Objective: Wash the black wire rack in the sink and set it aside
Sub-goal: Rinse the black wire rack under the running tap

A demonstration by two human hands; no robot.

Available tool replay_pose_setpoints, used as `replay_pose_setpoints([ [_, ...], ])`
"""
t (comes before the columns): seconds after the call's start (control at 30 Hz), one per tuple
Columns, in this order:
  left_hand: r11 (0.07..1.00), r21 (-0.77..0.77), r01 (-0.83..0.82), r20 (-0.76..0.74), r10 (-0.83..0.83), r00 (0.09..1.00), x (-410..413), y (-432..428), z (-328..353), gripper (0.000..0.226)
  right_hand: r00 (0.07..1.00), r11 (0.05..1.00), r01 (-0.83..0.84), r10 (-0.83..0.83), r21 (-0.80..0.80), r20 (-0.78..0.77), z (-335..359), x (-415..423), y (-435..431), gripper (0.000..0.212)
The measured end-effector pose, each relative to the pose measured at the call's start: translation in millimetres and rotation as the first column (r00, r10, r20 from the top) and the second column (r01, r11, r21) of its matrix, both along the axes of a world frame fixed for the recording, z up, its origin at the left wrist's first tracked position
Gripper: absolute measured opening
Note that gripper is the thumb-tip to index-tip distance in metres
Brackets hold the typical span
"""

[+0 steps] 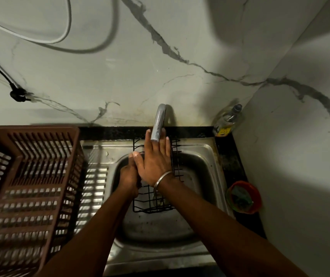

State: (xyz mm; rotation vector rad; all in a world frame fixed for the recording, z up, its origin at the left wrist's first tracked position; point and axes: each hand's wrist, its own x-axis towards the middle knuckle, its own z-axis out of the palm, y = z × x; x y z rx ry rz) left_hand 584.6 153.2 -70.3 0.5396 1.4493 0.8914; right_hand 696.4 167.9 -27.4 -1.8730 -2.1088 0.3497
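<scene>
The black wire rack (156,202) lies lengthwise over the steel sink (206,156), reaching from the back rim under the tap (158,122) towards me. My left hand (129,176) is closed on the rack's left edge. My right hand (154,158), with a metal bangle at the wrist, lies flat on top of the rack, fingers spread and pointing at the tap. The hands hide the rack's middle. I cannot tell whether water is running.
A brown plastic dish basket (26,184) stands on the drainboard to the left. A dish soap bottle (228,120) sits in the back right corner. A small red bowl (244,196) with a scrubber rests on the black counter at the right. Cables hang on the marble wall.
</scene>
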Motion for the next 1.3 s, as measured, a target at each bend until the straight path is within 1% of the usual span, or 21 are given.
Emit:
replay_pose_setpoints([
  [0.07,0.999,-0.040,-0.019,0.003,0.019,1.000,1,1,2,0.069,0.999,0.999,-0.043,0.043,0.017,0.001,-2,2,0,0.074],
  [0.17,0.995,-0.086,-0.041,0.000,0.042,0.999,1,3,5,0.064,0.995,0.997,0.075,-0.074,0.021,-0.069,-1,5,-1,0.066],
  [0.23,0.996,-0.069,-0.058,0.059,0.062,0.996,2,2,0,0.064,0.998,0.999,0.041,-0.040,0.023,-0.048,-1,0,-7,0.073],
  [0.3,0.991,-0.106,-0.081,0.071,0.088,0.994,4,0,3,0.066,0.998,0.999,0.026,-0.024,0.031,-0.055,-4,1,-5,0.073],
  [0.37,0.986,-0.128,-0.104,0.024,0.107,0.994,6,1,3,0.064,0.979,0.985,0.170,-0.171,-0.011,-0.108,-5,5,0,0.073],
  [0.4,0.987,-0.123,-0.105,0.014,0.107,0.994,5,3,0,0.064,0.972,0.979,0.205,-0.206,-0.022,-0.110,-5,6,1,0.075],
  [0.5,0.986,-0.109,-0.127,0.042,0.132,0.990,4,5,-3,0.066,0.998,0.998,0.048,-0.047,0.046,-0.037,-5,6,-5,0.073],
  [0.53,0.987,-0.106,-0.122,0.047,0.128,0.991,4,5,-4,0.066,0.999,0.998,0.041,-0.039,0.048,-0.032,-5,8,-6,0.071],
  [0.6,0.990,-0.094,-0.107,0.038,0.111,0.993,3,6,-4,0.066,0.989,0.990,0.137,-0.135,0.029,-0.056,-4,7,-9,0.068],
  [0.63,0.990,-0.075,-0.118,0.047,0.122,0.991,1,7,-6,0.069,0.989,0.989,0.144,-0.142,0.026,-0.051,-5,5,-13,0.070],
  [0.73,0.986,-0.095,-0.136,0.109,0.146,0.983,-3,5,-12,0.074,1.000,0.998,-0.002,0.002,0.059,0.010,-8,3,-20,0.074],
  [0.83,0.981,-0.097,-0.170,0.079,0.178,0.981,-3,2,-9,0.066,0.974,0.975,0.222,-0.223,-0.024,-0.049,-6,7,-15,0.074],
  [0.87,0.981,-0.094,-0.169,0.096,0.178,0.979,-3,3,-12,0.067,0.974,0.975,0.222,-0.223,-0.016,-0.031,-5,5,-17,0.076],
  [0.9,0.980,-0.089,-0.179,0.128,0.189,0.974,-4,2,-12,0.072,0.989,0.988,0.151,-0.151,0.023,-0.009,-4,2,-21,0.078],
  [0.97,0.980,-0.071,-0.188,0.164,0.197,0.967,-5,3,-11,0.094,1.000,0.996,0.007,-0.010,0.092,0.030,-4,1,-26,0.077],
  [1.03,0.982,-0.071,-0.173,0.159,0.182,0.970,-2,1,-4,0.111,0.995,0.991,0.097,-0.095,0.095,-0.023,-4,3,-29,0.074],
  [1.07,0.982,-0.059,-0.178,0.165,0.185,0.969,-2,3,-5,0.105,0.991,0.987,0.135,-0.132,0.091,-0.035,-5,2,-31,0.075],
  [1.1,0.981,-0.057,-0.186,0.167,0.193,0.967,-2,2,-2,0.091,0.993,0.988,0.114,-0.112,0.102,-0.019,-7,-1,-34,0.076],
  [1.17,0.974,-0.067,-0.218,0.196,0.227,0.954,-2,4,-6,0.075,1.000,0.994,0.005,-0.007,0.105,0.015,-14,-1,-40,0.078],
  [1.27,0.960,-0.123,-0.253,0.196,0.273,0.942,-3,4,-13,0.079,0.988,0.988,0.145,-0.143,0.050,-0.051,-18,6,-44,0.080],
  [1.3,0.954,-0.138,-0.265,0.205,0.290,0.935,-2,3,-15,0.082,0.992,0.991,0.125,-0.124,0.048,-0.020,-19,7,-47,0.080],
])
